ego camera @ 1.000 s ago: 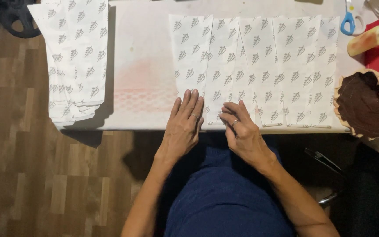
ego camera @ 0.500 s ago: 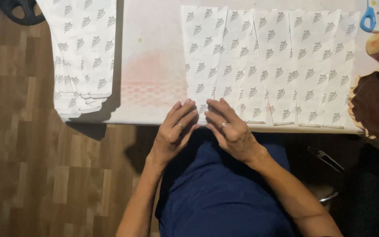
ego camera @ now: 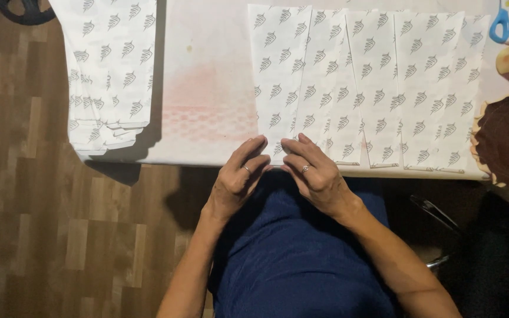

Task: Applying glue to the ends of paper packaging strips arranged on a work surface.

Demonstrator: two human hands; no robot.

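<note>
White paper sheets printed with small grey leaf marks [ego camera: 360, 82] lie fanned in an overlapping row across the pale desk [ego camera: 207, 88], seen from the head camera. At the near edge of the leftmost sheet, the left hand [ego camera: 240, 179] and the right hand [ego camera: 313, 171] pinch its bottom corner between curled fingertips. A second stack of the same printed paper [ego camera: 110, 65] rests well apart at the desk's left end. Blue-handled scissors [ego camera: 502, 20] lie at the far right.
</note>
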